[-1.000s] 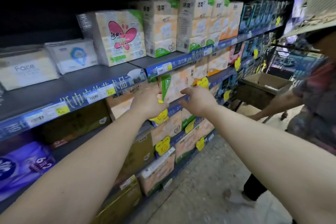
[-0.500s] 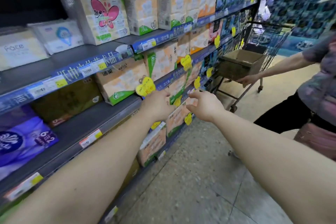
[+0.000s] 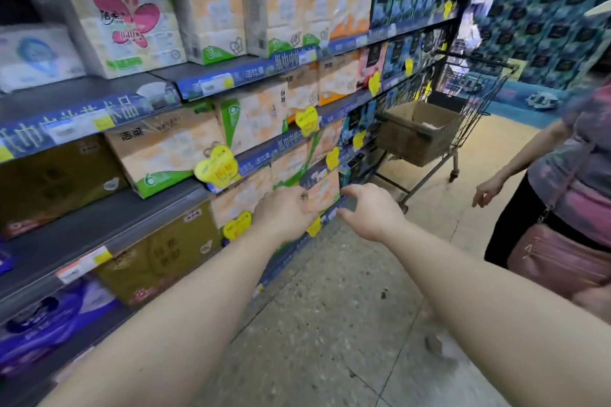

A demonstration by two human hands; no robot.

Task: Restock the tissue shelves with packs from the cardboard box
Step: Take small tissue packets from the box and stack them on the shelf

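Note:
Orange-and-green tissue packs (image 3: 165,149) fill the blue-edged shelves (image 3: 238,79) on my left. Both my arms stretch out towards a low shelf row. My left hand (image 3: 284,215) and my right hand (image 3: 370,211) hover with fingers apart on either side of a small orange tissue pack (image 3: 322,190) at the shelf front. Neither hand holds anything. The open cardboard box (image 3: 416,124) sits in a wire shopping cart (image 3: 476,102) further down the aisle, beyond my hands.
Another person (image 3: 568,175) stands at the right with a pink bag (image 3: 555,261), one hand (image 3: 487,193) hanging near the cart. Yellow price tags (image 3: 216,165) stick out from the shelf edges. Speckled floor (image 3: 330,324) lies below my arms.
My hands have dropped from the middle shelf to a lower row and moved slightly apart. The other person's hand has come off the cart.

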